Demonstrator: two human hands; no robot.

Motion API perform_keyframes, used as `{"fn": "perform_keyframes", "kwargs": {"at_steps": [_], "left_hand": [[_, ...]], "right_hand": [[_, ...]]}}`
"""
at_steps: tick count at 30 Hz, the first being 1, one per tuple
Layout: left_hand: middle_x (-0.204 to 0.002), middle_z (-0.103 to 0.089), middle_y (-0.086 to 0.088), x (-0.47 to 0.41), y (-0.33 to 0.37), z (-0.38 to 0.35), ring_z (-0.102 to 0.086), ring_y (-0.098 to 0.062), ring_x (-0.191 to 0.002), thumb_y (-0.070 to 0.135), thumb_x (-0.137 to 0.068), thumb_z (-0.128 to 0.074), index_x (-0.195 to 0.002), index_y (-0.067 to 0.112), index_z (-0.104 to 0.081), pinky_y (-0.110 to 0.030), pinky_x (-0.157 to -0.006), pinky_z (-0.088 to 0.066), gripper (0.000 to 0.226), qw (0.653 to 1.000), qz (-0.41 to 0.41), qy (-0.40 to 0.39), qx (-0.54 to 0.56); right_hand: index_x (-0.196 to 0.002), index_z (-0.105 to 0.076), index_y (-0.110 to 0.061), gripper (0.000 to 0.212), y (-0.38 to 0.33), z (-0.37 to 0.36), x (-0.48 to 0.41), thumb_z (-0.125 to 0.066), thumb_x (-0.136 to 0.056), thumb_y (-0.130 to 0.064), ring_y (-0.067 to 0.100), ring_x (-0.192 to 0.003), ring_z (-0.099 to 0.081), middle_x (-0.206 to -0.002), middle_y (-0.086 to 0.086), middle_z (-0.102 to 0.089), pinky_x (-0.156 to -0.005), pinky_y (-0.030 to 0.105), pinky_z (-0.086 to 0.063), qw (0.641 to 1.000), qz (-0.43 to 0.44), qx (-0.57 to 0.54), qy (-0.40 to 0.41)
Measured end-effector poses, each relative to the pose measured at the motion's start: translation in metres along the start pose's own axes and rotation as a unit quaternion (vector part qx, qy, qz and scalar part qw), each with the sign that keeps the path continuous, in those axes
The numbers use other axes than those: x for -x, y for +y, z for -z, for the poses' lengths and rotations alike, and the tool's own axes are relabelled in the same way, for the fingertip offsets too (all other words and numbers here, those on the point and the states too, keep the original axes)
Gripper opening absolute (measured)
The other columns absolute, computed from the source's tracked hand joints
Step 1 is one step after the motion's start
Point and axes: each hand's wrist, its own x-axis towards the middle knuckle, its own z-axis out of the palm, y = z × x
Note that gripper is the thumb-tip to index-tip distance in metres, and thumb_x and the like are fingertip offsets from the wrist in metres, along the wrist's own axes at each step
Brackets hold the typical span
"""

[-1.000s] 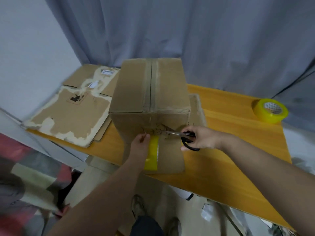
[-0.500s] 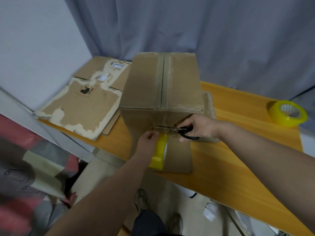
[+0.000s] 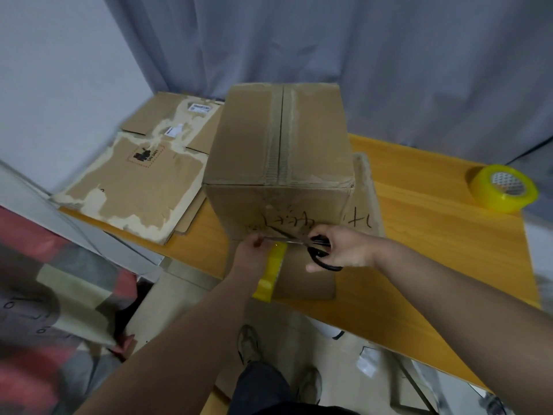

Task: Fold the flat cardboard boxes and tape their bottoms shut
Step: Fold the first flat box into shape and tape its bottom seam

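- Fingers of the left hand (image 3: 250,253) curled tight, gripping the yellow tape roll (image 3: 270,272) by its upper rim and pressing the pulled-out strip against the near face of the box (image 3: 278,145).
- Thumb and fingers of the right hand (image 3: 344,250) closed through the black loops of the scissors (image 3: 320,259), with blades level and pointing left across the strip just above the roll; cannot tell whether shut on the tape or parted.
- Roll on edge, hanging just below the left fingers in front of the lower near flap.
- Box upside down on the near-left part of the wooden table (image 3: 434,235), with a taped band over the centre seam, running far to near.
- Probably light and hollow: stiff along edges and corners, springy and easy to dent mid-panel.
- Worn, peeling skin on the cardboard, so likely a poor hold for tape unless rubbed down firmly.
- Best taken by 2 opposite edges or corners, never by the loose flaps down at the table.
- Tape thin, slick and clingy: best kept taut for the cut, with the free end kept off the fingers.
- To the left, a stack of flat cardboard boxes (image 3: 140,187), touching the table edge; at the far right, 1 spare tape roll (image 3: 502,188), well apart.
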Motion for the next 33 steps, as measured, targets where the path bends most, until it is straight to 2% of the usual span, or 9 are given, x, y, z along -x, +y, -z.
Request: {"fn": "perform_keyframes", "kwargs": {"at_steps": [6, 10, 13, 18, 21, 24, 27, 29, 33], "left_hand": [[-0.076, -0.052, -0.001, 0.001, -0.003, 0.000, -0.048, -0.019, -0.075, 0.024, -0.097, -0.053, -0.084, 0.016, -0.056, -0.028, -0.064, -0.039, 0.016, 1.000, 0.013, 0.005, 0.016], [-0.076, -0.052, 0.000, 0.009, -0.002, 0.000, -0.045, -0.014, -0.068, 0.024, -0.098, -0.053, -0.092, 0.012, -0.056, -0.027, -0.060, -0.038, 0.014, 0.999, 0.017, 0.001, 0.028], [-0.080, -0.053, -0.001, 0.017, -0.002, 0.000, -0.048, -0.017, -0.073, 0.026, -0.097, -0.053, -0.095, 0.013, -0.057, -0.031, -0.069, -0.042, 0.013, 0.999, 0.022, 0.001, 0.024], [-0.081, -0.051, -0.003, 0.032, -0.002, 0.012, -0.047, -0.017, -0.074, 0.024, -0.097, -0.054, -0.084, 0.017, -0.055, -0.030, -0.067, -0.040, 0.015, 0.999, 0.029, 0.014, 0.025], [-0.084, -0.053, 0.000, 0.041, 0.006, 0.025, -0.047, -0.012, -0.072, 0.027, -0.098, -0.052, -0.094, 0.015, -0.057, -0.026, -0.060, -0.039, 0.013, 0.999, 0.005, 0.032, 0.003], [-0.085, -0.054, 0.004, 0.041, 0.020, 0.043, -0.048, -0.009, -0.073, 0.029, -0.098, -0.050, -0.094, 0.018, -0.057, -0.026, -0.060, -0.039, 0.013, 0.998, -0.032, 0.047, -0.025], [-0.087, -0.056, 0.005, 0.036, 0.035, 0.058, -0.049, -0.009, -0.076, 0.030, -0.098, -0.050, -0.091, 0.022, -0.056, -0.031, -0.067, -0.040, 0.012, 0.994, -0.074, 0.050, -0.055], [-0.085, -0.056, 0.005, 0.029, 0.045, 0.065, -0.049, -0.010, -0.076, 0.028, -0.097, -0.051, -0.090, 0.019, -0.057, -0.033, -0.069, -0.039, 0.013, 0.991, -0.100, 0.049, -0.075], [-0.082, -0.055, 0.007, 0.012, 0.057, 0.071, -0.049, -0.009, -0.075, 0.022, -0.097, -0.052, -0.087, 0.019, -0.059, -0.030, -0.069, -0.038, 0.012, 0.988, -0.126, 0.062, -0.064]], "right_hand": [[-0.114, -0.049, -0.019, 0.049, 0.060, -0.030, 0.022, -0.076, -0.078, -0.037, 0.021, -0.093, -0.060, -0.098, 0.002, -0.060, -0.081, 0.034, -0.049, 0.979, -0.042, -0.161, 0.120], [-0.119, -0.047, -0.013, 0.047, 0.111, -0.044, 0.030, -0.066, -0.086, -0.041, 0.025, -0.095, -0.057, -0.106, 0.008, -0.056, -0.075, 0.037, -0.053, 0.954, -0.245, 0.083, 0.153], [-0.126, -0.039, -0.008, 0.047, 0.128, -0.054, 0.034, -0.051, -0.094, -0.041, 0.032, -0.108, -0.050, -0.117, 0.014, -0.049, -0.082, 0.037, -0.046, 0.913, -0.347, 0.107, 0.183], [-0.093, -0.049, -0.015, 0.009, 0.091, -0.047, 0.041, -0.042, -0.099, -0.017, 0.018, -0.062, -0.047, -0.069, 0.001, -0.046, -0.048, 0.028, -0.039, 0.917, -0.271, 0.276, 0.096], [-0.086, -0.058, -0.013, 0.017, 0.033, -0.029, 0.035, -0.048, -0.097, -0.022, 0.021, -0.060, -0.050, -0.067, 0.000, -0.048, -0.044, 0.028, -0.040, 0.895, -0.003, 0.325, 0.305], [-0.076, -0.060, -0.010, 0.025, -0.040, 0.000, 0.019, -0.050, -0.091, -0.027, 0.024, -0.066, -0.054, -0.072, 0.006, -0.054, -0.052, 0.025, -0.037, 0.798, 0.230, 0.270, 0.488], [-0.104, -0.061, -0.008, 0.031, -0.092, 0.038, -0.011, -0.045, -0.098, -0.034, 0.032, -0.098, -0.055, -0.104, 0.013, -0.058, -0.079, 0.034, -0.039, 0.839, 0.180, 0.227, 0.460], [-0.141, -0.040, -0.013, 0.049, -0.101, 0.053, -0.032, -0.031, -0.102, -0.042, 0.029, -0.137, -0.030, -0.148, 0.010, -0.036, -0.112, 0.041, -0.022, 0.896, 0.119, 0.232, 0.360], [-0.153, -0.007, -0.030, 0.056, -0.091, 0.053, -0.051, -0.011, -0.101, -0.050, 0.019, -0.148, 0.002, -0.161, -0.002, -0.002, -0.118, 0.045, 0.007, 0.925, 0.086, 0.312, 0.200]]}}
